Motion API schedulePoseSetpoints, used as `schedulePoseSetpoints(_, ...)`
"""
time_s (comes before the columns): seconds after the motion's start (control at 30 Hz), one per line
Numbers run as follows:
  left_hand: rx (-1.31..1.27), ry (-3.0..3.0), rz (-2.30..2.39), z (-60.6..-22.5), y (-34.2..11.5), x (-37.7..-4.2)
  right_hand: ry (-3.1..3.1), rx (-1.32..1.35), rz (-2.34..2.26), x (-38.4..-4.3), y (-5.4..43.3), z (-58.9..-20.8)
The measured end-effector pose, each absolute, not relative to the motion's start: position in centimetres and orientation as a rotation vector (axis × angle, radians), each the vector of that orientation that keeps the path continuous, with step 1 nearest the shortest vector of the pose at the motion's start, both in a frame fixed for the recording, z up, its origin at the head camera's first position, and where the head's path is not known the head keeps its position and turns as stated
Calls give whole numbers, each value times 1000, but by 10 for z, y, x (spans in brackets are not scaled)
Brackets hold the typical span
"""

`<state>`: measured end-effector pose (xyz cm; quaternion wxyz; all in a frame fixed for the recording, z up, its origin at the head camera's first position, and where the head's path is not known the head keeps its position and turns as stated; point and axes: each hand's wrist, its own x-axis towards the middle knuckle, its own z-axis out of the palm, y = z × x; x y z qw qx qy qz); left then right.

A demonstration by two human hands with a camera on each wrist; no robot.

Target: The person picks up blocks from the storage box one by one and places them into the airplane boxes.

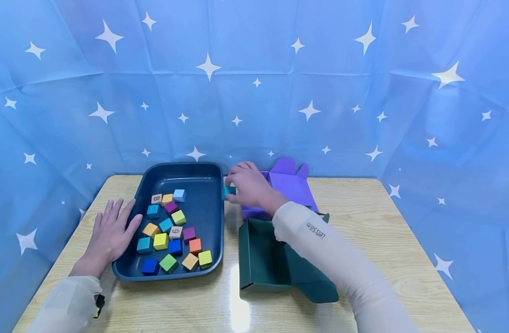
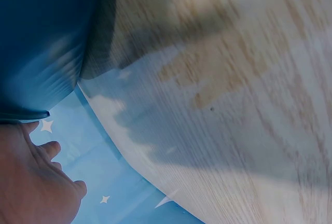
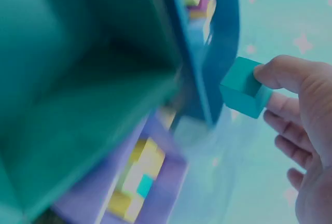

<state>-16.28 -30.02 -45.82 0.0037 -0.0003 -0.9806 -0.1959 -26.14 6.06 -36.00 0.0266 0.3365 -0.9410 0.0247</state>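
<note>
A: Where's the teal block?
B: We have it in the right hand, pinched between thumb and fingers. Teal block is just outside the right wall of the tray.
A: Touching that wall?
B: We can't tell. Head view puts them edge to edge; right wrist view only shows them overlapping.
A: Key relation?
B: Block is left of the right hand, at its fingertips. Tray on its left, purple box on its right, green box nearer us. It looks like a cube, so no long axis. Our read: side matters here, twist hardly does.
A: Left hand?
B: Left hand grips nothing we can see. Fingers straight and spread at the tray's left rim, thumb over it. The whole tray separates it from the block, so the right is the near one.
A: What can't we see?
B: Right hand and sleeve cover much of the purple box in head view. Right wrist view shows yellow blocks inside, blurred, so no count. Sleeve also hides part of the green box. Left wrist view is mostly counter, hand cut off at the edge. One pale block in the tray reads 9 or g; we can't say.
</note>
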Motion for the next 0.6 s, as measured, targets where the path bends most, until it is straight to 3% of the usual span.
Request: schedulePoseSetpoints(0.6,-6,-3077,-613,-459,-301,-164,-3048,787,-86,-307,137,-396)
